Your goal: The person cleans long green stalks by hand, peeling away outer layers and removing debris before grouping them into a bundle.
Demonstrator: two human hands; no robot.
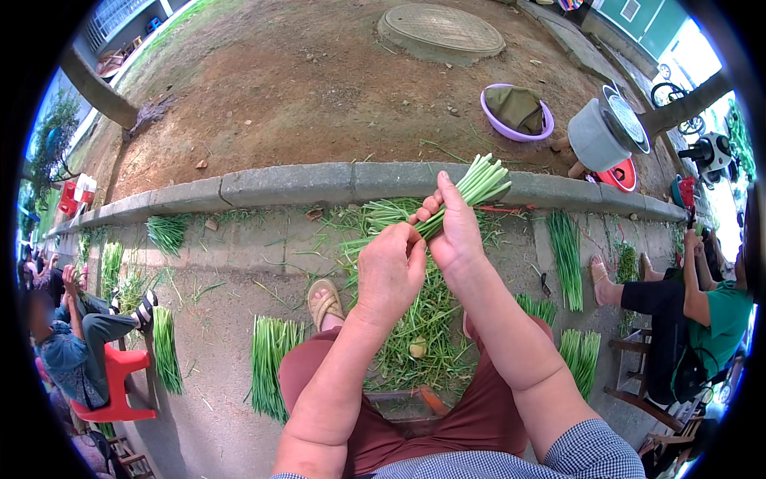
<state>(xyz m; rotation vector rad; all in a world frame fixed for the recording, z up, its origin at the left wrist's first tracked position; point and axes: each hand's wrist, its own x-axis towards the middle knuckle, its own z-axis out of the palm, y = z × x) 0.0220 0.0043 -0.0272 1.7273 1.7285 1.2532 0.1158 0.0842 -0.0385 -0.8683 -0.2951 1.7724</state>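
My right hand (449, 230) grips a bundle of long green stalks with pale ends (485, 182), which look like garlic chives; the pale ends point up and to the right. Close against its lower left side, my left hand (395, 260) pinches something at the bundle with thumb and fingers; what exactly it holds is hidden. Beneath my hands, loose green trimmings (419, 341) cover the ground between my knees, with more stalks beyond them by the kerb. A laid-out bunch of stalks (272, 365) is beside my left knee, and another (579, 359) lies to the right.
A concrete kerb (287, 188) runs across in front. Beyond it are a purple basin (517, 135) with a dark green cloth item and a grey bucket (598, 135). People sit at both sides, one on a red plastic stool (119, 383). More green bunches (565, 257) lie nearby.
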